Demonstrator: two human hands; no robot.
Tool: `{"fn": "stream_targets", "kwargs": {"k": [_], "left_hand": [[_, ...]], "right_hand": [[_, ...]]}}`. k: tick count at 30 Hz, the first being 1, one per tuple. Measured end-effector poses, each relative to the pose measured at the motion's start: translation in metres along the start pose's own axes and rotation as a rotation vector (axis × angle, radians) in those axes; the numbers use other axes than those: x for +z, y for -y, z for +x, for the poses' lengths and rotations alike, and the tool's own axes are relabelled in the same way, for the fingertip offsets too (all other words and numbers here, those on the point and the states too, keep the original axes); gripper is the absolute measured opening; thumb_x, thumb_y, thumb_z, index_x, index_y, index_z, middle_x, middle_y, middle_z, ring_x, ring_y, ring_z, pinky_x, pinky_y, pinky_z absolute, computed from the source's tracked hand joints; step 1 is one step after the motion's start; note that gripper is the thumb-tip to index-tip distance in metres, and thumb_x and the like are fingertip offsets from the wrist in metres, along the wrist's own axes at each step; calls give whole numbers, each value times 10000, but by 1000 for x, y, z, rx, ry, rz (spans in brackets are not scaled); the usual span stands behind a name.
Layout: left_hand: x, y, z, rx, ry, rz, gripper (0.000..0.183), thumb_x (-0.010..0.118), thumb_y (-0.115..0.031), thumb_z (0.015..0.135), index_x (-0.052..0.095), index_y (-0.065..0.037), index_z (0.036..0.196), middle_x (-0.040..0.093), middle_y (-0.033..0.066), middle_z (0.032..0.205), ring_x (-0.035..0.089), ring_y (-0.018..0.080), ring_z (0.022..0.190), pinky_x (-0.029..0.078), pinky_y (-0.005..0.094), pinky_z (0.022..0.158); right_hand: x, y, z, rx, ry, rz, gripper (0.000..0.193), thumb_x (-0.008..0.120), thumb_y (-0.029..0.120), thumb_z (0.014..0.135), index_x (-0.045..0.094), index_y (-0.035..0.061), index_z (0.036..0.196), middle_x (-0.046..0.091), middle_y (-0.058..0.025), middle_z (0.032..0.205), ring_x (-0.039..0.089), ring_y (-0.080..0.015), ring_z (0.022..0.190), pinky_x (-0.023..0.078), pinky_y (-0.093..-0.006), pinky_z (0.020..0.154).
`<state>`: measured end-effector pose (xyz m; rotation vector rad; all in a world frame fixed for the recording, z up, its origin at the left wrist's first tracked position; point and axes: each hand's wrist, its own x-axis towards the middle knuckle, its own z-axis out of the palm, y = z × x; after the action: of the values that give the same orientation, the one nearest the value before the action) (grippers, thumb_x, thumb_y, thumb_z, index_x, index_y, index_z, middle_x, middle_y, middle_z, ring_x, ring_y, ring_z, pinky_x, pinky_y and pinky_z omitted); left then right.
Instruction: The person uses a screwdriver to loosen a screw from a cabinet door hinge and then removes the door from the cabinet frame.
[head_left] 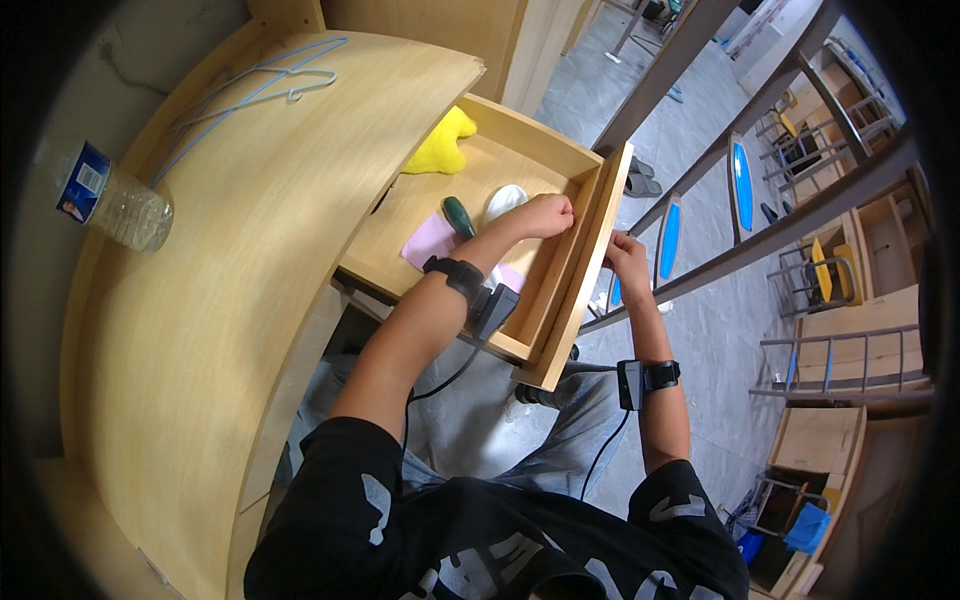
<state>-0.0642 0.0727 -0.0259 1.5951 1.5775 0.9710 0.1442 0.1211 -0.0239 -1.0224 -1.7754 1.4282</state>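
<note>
A light wooden drawer (560, 300) stands pulled out from under the desk. My left hand (545, 215) is inside it, fingers closed against the inner face of the drawer front. My right hand (627, 255) grips the outer face of that front panel (592, 262). In the drawer lie a yellow star-shaped soft thing (440, 145), a green-handled tool (459, 216), a white rounded object (503, 202) and a pink sheet (432, 242). Both wrists wear black bands with cables.
The curved wooden desk top (220, 280) carries a plastic water bottle (115, 205) at far left and a pale blue wire hanger (255, 85) at the back. Metal bunk-bed frames and ladders (760, 215) stand to the right over a grey tiled floor.
</note>
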Motion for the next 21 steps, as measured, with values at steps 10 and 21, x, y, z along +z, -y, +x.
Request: {"fn": "stream_targets", "kwargs": {"k": [10,21], "left_hand": [[7,10,8,-144,55,-83,299,526,-247,807,630,7,925,658,198,879,635,296,831,490,365,744],[13,0,17,22,150,45,264,489,-197,809,613,18,899,639,148,789,603,245,672,473,360,607]], "right_hand": [[6,7,-8,-175,6,-423,136,606,74,835,636,-32,914,662,-49,819,624,-124,745,485,-249,701],[-1,7,-5,310,71,332,194,505,147,836,649,26,787,589,-10,667,512,-96,560,399,-231,534]]}}
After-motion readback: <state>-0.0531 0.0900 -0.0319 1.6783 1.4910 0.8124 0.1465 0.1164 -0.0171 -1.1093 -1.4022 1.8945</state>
